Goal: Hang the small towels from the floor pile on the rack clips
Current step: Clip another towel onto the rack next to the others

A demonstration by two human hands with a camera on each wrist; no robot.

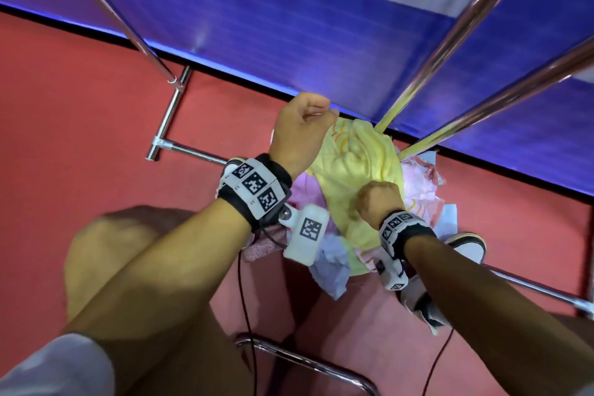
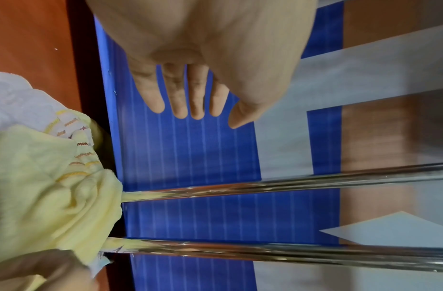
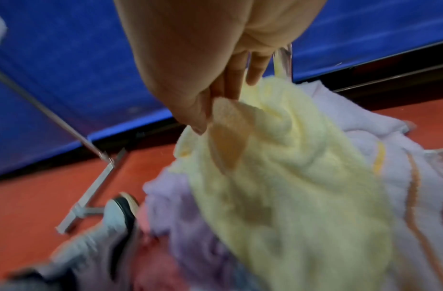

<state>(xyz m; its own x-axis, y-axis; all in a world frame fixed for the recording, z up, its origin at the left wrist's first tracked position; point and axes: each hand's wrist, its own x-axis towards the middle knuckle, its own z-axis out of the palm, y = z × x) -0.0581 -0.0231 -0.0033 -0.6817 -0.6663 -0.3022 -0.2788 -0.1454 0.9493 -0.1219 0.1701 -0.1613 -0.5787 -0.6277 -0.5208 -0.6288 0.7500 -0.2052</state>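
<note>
Head view: looking straight down at the red floor (image 1: 80, 80), where the pile of small towels (image 1: 418, 193) sits between the chrome rack (image 1: 456, 51) legs, near the blue wall panel. The yellow towel (image 1: 356, 164) is on top. The right hand (image 1: 379, 199) has its fingers bunched into the yellow cloth at the pile's near side. The left hand (image 1: 302, 128) is up by the far edge of the towel, but from here I can't tell if it's got any of it. No clips and nothing hung in view, so I'd say this towel is only being picked up and the rest of the pile is still to go.

Left wrist view: the left hand's fingers (image 2: 180, 94) are straight and slightly spread, holding nothing, with the yellow towel (image 2: 53, 187) off to the side against two rack tubes (image 2: 290, 185).

Right wrist view: blurry, but the thumb and fingers (image 3: 230, 82) are pinching a fold of the yellow towel (image 3: 290, 177), lilac and pink towels (image 3: 180, 216) underneath.
</note>
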